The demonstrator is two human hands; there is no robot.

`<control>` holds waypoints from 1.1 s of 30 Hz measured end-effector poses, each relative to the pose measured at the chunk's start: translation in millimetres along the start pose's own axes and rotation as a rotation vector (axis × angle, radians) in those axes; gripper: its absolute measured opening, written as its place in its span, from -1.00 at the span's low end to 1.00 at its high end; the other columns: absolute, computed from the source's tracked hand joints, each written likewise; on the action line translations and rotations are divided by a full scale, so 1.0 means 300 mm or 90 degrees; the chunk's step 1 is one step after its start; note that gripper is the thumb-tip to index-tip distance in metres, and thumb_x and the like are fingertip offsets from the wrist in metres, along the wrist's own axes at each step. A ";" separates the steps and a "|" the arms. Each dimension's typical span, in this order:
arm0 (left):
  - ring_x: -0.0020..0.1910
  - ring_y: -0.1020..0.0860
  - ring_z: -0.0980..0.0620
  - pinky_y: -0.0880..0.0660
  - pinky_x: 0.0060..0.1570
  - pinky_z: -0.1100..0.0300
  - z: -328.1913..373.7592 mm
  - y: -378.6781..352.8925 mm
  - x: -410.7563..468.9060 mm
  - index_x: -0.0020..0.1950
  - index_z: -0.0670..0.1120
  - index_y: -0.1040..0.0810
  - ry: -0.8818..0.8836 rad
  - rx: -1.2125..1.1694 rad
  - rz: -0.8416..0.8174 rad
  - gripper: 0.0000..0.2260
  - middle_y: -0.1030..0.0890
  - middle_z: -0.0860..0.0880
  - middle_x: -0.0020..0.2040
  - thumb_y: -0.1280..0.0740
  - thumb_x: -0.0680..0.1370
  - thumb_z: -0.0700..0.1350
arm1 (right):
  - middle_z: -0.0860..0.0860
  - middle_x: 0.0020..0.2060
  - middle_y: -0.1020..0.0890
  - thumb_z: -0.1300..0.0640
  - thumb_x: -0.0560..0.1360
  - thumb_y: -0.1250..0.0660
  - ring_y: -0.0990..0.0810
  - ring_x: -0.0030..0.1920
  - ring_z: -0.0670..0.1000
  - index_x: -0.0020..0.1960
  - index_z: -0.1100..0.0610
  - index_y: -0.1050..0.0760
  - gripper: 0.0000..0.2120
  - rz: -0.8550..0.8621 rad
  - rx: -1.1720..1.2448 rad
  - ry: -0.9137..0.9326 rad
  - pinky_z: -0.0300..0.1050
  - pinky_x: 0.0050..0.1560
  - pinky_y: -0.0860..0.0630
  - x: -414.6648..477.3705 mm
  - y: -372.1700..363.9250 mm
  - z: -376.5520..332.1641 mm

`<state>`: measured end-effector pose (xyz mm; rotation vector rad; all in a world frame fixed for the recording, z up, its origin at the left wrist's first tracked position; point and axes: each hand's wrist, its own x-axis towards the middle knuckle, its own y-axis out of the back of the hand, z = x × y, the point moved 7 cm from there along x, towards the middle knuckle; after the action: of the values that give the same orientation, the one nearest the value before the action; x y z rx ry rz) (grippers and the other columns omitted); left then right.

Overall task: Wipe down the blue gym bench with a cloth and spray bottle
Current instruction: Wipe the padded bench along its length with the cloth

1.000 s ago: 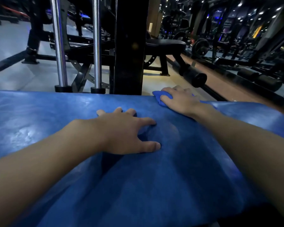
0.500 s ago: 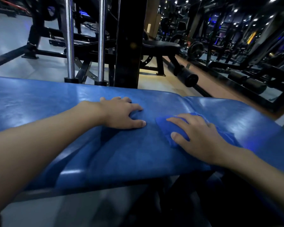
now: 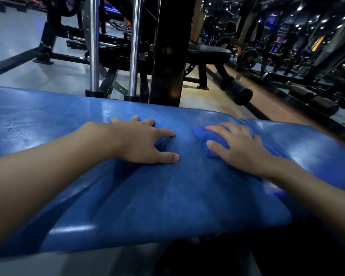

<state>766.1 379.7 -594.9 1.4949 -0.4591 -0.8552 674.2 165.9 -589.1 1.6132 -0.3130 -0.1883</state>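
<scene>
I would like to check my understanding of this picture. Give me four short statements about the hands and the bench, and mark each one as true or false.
1. The right hand presses a blue cloth onto the bench. True.
2. The left hand holds a spray bottle. False: it rests flat on the bench with spread fingers and holds nothing; no spray bottle is in view.
3. The blue cloth lies on the left side of the left hand. False: it lies under the right hand, to the right of the left hand.
4. Two chrome bars stand upright behind the bench. True.
</scene>
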 end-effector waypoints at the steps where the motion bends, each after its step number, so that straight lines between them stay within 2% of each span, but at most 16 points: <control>1: 0.47 -0.20 -0.14 -0.21 0.30 -0.42 0.001 -0.001 0.002 0.46 0.45 0.00 -0.001 0.007 -0.003 -0.23 -0.25 0.06 0.46 0.09 0.27 0.63 | -0.20 0.45 -0.23 -0.41 0.46 0.05 -0.15 0.45 0.06 0.42 -0.36 -0.17 -0.46 0.002 0.002 -0.001 0.28 0.34 -0.18 0.059 -0.007 -0.002; 7: 0.46 -0.18 -0.12 -0.24 0.29 -0.39 -0.005 -0.007 0.010 0.43 0.47 0.07 -0.008 0.033 0.007 -0.21 -0.22 0.06 0.46 0.18 0.21 0.62 | -0.12 0.44 -0.25 -0.33 0.53 0.03 -0.18 0.42 0.13 0.42 -0.35 -0.18 -0.54 0.001 0.030 -0.016 0.32 0.32 -0.16 0.358 -0.019 -0.043; 12: 0.48 -0.16 -0.11 -0.21 0.31 -0.37 -0.015 -0.013 0.013 0.44 0.47 0.09 -0.004 0.041 0.013 -0.19 -0.18 0.07 0.49 0.23 0.19 0.63 | -0.07 0.44 -0.27 -0.31 0.53 0.04 -0.20 0.42 0.17 0.43 -0.32 -0.19 -0.52 -0.011 0.026 -0.038 0.35 0.32 -0.16 0.423 -0.023 -0.060; 15: 0.51 -0.12 -0.11 -0.17 0.33 -0.40 -0.016 -0.014 0.015 0.45 0.47 0.07 0.002 0.035 0.004 -0.23 -0.16 0.06 0.53 0.17 0.24 0.62 | -0.10 0.43 -0.27 -0.31 0.53 0.02 -0.19 0.43 0.14 0.42 -0.32 -0.19 -0.54 0.006 0.031 -0.021 0.37 0.36 -0.11 0.345 -0.023 -0.065; 19: 0.55 -0.08 -0.13 -0.14 0.35 -0.41 -0.016 -0.012 0.017 0.48 0.47 0.05 0.005 0.032 0.005 -0.25 -0.13 0.05 0.57 0.10 0.30 0.62 | -0.14 0.46 -0.25 -0.30 0.54 0.00 -0.18 0.45 0.11 0.43 -0.32 -0.19 -0.54 0.009 0.028 0.000 0.34 0.34 -0.14 0.162 -0.008 -0.070; 26: 0.58 -0.04 -0.14 -0.07 0.40 -0.40 -0.012 0.004 -0.012 0.50 0.43 -0.02 0.017 0.001 0.012 -0.29 -0.09 0.03 0.60 -0.01 0.38 0.59 | -0.24 0.39 -0.27 -0.44 0.35 0.19 -0.21 0.41 -0.05 0.41 -0.32 -0.20 -0.32 0.031 -0.016 0.050 0.22 0.35 -0.25 -0.237 0.020 -0.087; 28: 0.59 -0.03 -0.14 -0.05 0.40 -0.39 -0.006 0.002 -0.023 0.51 0.42 -0.03 0.015 -0.006 0.019 -0.29 -0.09 0.02 0.61 -0.01 0.39 0.58 | -0.24 0.44 -0.24 -0.47 0.35 0.21 -0.16 0.47 -0.06 0.45 -0.32 -0.17 -0.29 0.022 -0.034 0.066 0.23 0.38 -0.23 -0.297 0.029 -0.081; 31: 0.59 -0.01 -0.10 -0.05 0.41 -0.38 -0.009 0.013 -0.038 0.52 0.40 -0.02 0.009 0.001 0.042 -0.32 -0.08 0.04 0.61 0.03 0.42 0.55 | -0.24 0.55 -0.06 -0.57 0.32 0.35 0.05 0.57 -0.01 0.50 -0.35 0.00 -0.20 -0.003 -0.070 0.084 0.28 0.48 -0.01 -0.350 0.033 -0.071; 33: 0.60 0.01 -0.12 -0.02 0.39 -0.40 -0.036 0.019 -0.047 0.51 0.42 0.01 0.023 0.010 0.045 -0.31 -0.04 0.05 0.62 0.05 0.41 0.57 | -0.23 0.56 -0.02 -0.58 0.30 0.41 0.07 0.57 0.00 0.51 -0.35 -0.01 -0.15 0.000 -0.068 0.087 0.27 0.48 -0.03 -0.348 0.033 -0.072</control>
<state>766.1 396.5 -586.7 1.4979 -0.4893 -0.7694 581.3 218.7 -584.8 1.5125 -0.1944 -0.0915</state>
